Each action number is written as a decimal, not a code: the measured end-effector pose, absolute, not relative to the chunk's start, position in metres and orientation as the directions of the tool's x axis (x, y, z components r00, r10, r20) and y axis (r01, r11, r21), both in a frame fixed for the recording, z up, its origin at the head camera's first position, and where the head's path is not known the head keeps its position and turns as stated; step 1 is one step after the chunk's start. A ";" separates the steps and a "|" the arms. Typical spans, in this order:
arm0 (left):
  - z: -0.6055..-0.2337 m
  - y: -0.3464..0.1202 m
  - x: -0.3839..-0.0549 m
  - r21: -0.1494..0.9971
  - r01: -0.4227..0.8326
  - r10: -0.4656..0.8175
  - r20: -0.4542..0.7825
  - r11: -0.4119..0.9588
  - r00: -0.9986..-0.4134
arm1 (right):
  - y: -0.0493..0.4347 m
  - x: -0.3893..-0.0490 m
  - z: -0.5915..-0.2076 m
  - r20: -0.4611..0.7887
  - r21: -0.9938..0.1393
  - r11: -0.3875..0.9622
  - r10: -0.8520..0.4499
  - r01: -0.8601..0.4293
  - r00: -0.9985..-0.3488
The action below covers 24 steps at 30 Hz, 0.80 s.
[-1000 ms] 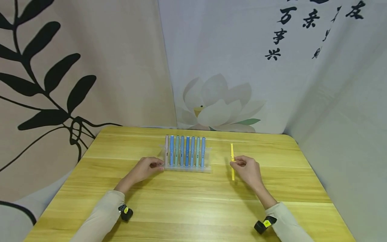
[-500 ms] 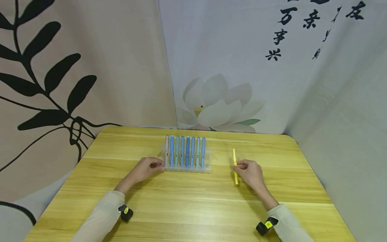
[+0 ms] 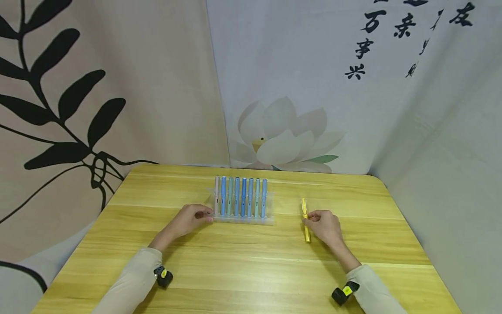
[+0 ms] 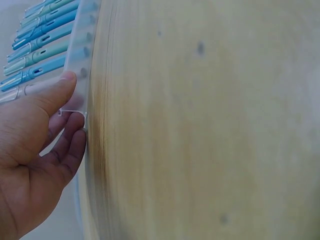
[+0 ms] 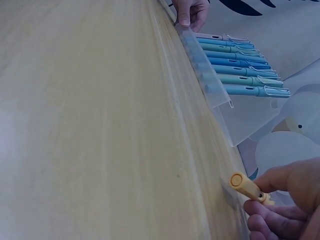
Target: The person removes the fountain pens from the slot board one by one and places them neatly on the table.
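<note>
A clear pen stand (image 3: 242,220) stands toward the back of the table, holding several upright pens (image 4: 46,52) in blue and green, with a pale pinkish one at the left end. My left hand (image 3: 193,216) grips the stand's left end; the left wrist view shows the thumb on top and curled fingers under its edge. Well to the right of the stand, my right hand (image 3: 325,224) pinches a yellow pen (image 3: 306,229) between thumb and fingers. In the right wrist view its blunt round end points toward the camera, and fingers hide part of the barrel.
The wooden table (image 3: 235,279) has its back edge just behind the stand. A curtain (image 3: 290,87) with a lotus print hangs beyond it, and another with dark leaves is at the left. Both wrists wear small black cameras.
My right hand and the yellow pen have moved slightly toward me and a little to the right. The left hand and the stand have stayed in place.
</note>
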<state>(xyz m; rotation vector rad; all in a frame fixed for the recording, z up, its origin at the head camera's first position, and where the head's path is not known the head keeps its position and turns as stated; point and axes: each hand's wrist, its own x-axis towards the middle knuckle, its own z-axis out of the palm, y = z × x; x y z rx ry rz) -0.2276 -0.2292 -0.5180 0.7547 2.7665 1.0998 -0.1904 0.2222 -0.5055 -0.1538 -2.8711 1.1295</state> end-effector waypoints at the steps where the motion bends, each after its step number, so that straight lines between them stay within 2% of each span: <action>1: -0.518 -0.229 -0.227 0.662 0.417 0.467 0.113 0.623 -0.877 | 0.222 -0.190 -0.506 0.011 -0.681 0.729 0.110 0.073 -0.994; 24: -0.518 -0.229 -0.228 0.662 0.407 0.458 0.107 0.629 -0.882 | 0.220 -0.192 -0.508 0.031 -0.637 0.769 0.092 0.051 -0.995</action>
